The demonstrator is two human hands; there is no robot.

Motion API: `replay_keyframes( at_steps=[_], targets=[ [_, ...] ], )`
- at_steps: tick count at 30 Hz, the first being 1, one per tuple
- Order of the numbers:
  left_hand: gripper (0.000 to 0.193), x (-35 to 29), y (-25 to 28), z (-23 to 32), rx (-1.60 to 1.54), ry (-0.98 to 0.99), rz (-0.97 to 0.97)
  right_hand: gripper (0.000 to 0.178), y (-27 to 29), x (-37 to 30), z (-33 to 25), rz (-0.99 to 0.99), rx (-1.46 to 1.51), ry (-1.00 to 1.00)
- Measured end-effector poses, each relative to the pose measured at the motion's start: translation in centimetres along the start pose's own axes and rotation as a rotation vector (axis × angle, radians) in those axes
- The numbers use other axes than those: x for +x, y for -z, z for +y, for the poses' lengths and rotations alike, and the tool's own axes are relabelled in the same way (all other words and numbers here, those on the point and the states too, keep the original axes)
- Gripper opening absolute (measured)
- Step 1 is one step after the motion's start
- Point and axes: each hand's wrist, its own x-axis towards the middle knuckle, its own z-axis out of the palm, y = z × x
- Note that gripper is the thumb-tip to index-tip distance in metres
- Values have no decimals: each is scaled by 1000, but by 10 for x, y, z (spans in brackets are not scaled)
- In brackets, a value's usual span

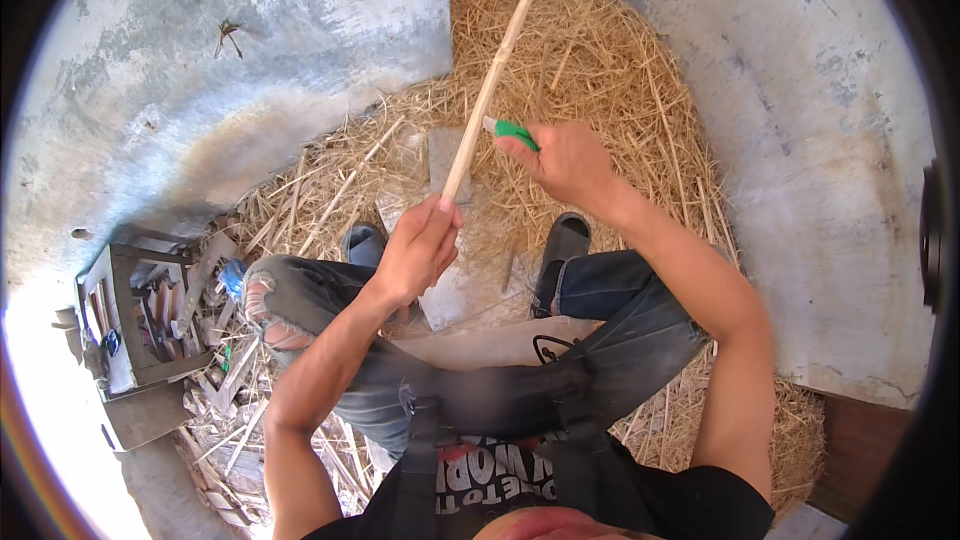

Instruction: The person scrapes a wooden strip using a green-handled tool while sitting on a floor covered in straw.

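A long pale wooden stick [498, 65], perhaps bamboo, slants up and away in front of me, and its far end runs out of the top of the picture. Its near end is wrapped in the closed fingers of my left hand [418, 252], above and between my knees. To the right, my right hand [573, 165] is closed around a green-handled utility knife [517, 136]. The short blade points left at the stick's right side, at or very near its surface. Whether it touches the wood, I cannot tell.
Straw and shavings [600, 70] cover the floor ahead and around my sandals [567, 240]. Grey walls stand at left [300, 50] and right [820, 140]. A wooden frame box [122, 285] holding strips is at the left, beside blue plastic [233, 278]. A grey slab [447, 155] lies between my feet.
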Motion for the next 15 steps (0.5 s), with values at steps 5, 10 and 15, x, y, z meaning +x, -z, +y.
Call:
replay_keyframes(
  at_steps=[5,10,15],
  targets=[
    [36,-3,5,-4,-7,40,-24,68,-9,-16,-32,-68,-1,57],
    [35,-4,9,-9,-14,34,-66,65,-7,11,15,14,-105,79],
    [40,-23,0,-17,-9,113,-143,70,40,21,115,164,-55,-405]
  ],
)
